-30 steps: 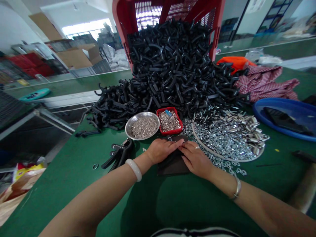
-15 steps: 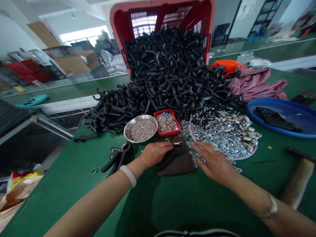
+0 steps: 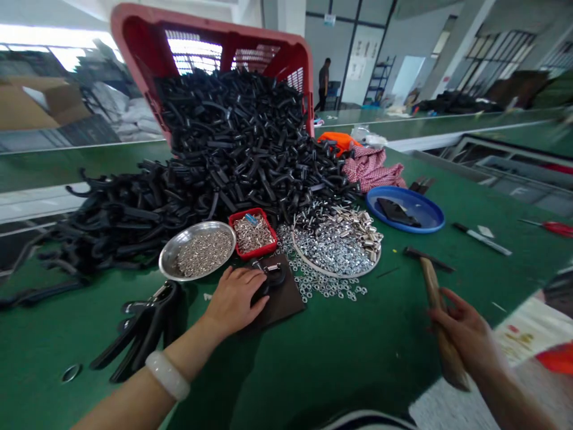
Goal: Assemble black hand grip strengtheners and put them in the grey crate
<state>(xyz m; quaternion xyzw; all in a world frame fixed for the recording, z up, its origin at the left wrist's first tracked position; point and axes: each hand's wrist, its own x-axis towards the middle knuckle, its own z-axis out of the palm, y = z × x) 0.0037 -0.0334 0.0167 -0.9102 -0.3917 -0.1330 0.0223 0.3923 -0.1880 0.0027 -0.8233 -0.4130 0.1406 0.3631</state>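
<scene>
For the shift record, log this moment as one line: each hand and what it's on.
Left hand: on black plastic piece | Right hand: gripping wooden hammer | Under piece: dark pad

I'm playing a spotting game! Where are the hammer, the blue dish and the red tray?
Wooden-handled hammer [image 3: 428, 280], head view, on the handle.
Blue dish [image 3: 430, 216], head view, on its bare inside.
Red tray [image 3: 256, 251], head view, on its front wall.

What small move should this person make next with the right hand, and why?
Probably close the right hand on the wooden-handled hammer and lift it. Its fingers are at the handle, and the left hand pins the black plastic piece on the dark pad, with the small metal part on top.
</scene>
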